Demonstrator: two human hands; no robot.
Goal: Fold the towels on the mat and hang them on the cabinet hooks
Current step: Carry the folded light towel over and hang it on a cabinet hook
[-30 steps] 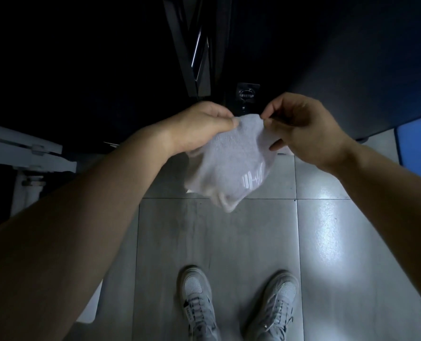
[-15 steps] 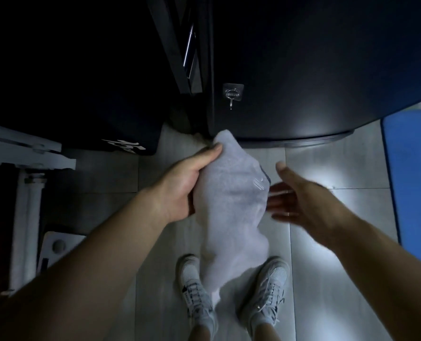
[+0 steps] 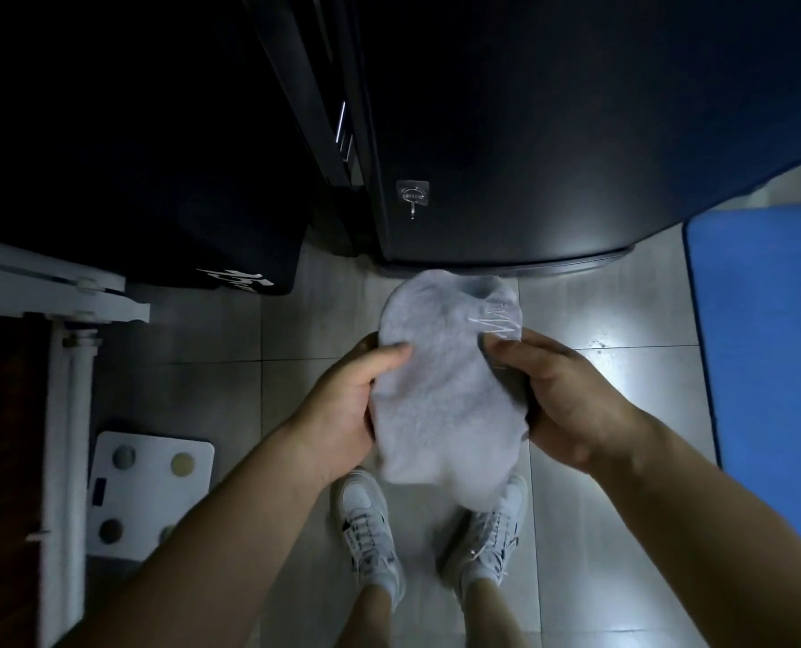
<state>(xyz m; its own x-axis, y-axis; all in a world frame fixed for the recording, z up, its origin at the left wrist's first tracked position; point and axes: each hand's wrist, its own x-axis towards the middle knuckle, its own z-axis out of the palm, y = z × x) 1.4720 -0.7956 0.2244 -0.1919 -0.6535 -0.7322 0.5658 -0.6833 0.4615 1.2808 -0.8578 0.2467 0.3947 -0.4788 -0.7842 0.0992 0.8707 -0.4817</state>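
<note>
Fingers of the left hand (image 3: 342, 404) and right hand (image 3: 562, 395) are curled round a white towel (image 3: 440, 390), held below the cabinet hook (image 3: 413, 198).

A single wide-angle camera on the person's head faces steeply down along the body. The left hand (image 3: 342, 404), right hand (image 3: 571, 404) and towel (image 3: 440, 390) sit mid-frame, close to the lens. The shoes (image 3: 365, 521) and tiled floor (image 3: 211, 329) lie farther below. The cabinet (image 3: 553, 156) front fills the top edge.
</note>
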